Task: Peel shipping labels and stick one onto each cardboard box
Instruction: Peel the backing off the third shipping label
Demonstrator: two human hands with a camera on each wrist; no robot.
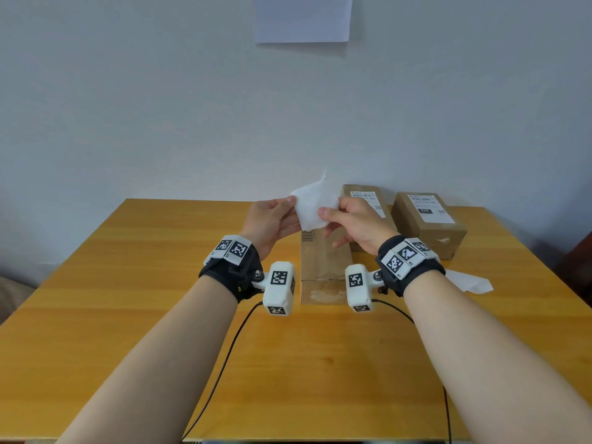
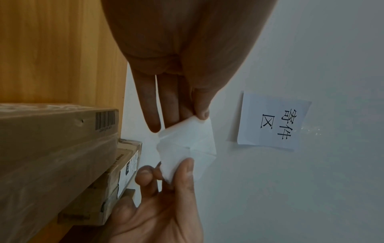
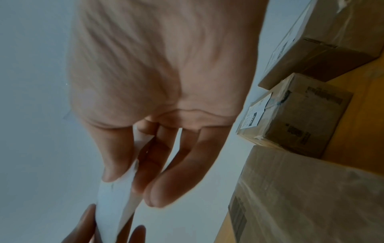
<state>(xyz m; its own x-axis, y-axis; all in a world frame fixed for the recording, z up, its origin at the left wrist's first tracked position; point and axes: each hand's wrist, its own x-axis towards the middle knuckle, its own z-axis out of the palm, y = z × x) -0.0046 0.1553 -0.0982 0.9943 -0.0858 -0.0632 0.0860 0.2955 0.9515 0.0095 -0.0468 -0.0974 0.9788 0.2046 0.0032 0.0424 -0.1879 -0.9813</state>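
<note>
Sign (image 2: 272, 120) reads "寄件区". Left hand (image 1: 272, 219) and right hand (image 1: 352, 224) both pinch label (image 1: 315, 203) above box (image 1: 323, 261).

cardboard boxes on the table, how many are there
3. A long unlabelled box lies in the middle, under the raised hands. A labelled box sits behind it, partly hidden by the right hand. Another labelled box stands far right. More may be hidden.

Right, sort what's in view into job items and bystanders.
Job: white label sheet pinched by left hand and right hand; long unlabelled box; two labelled boxes.

Lying about: peeled backing scrap; wall notice; table.
</note>
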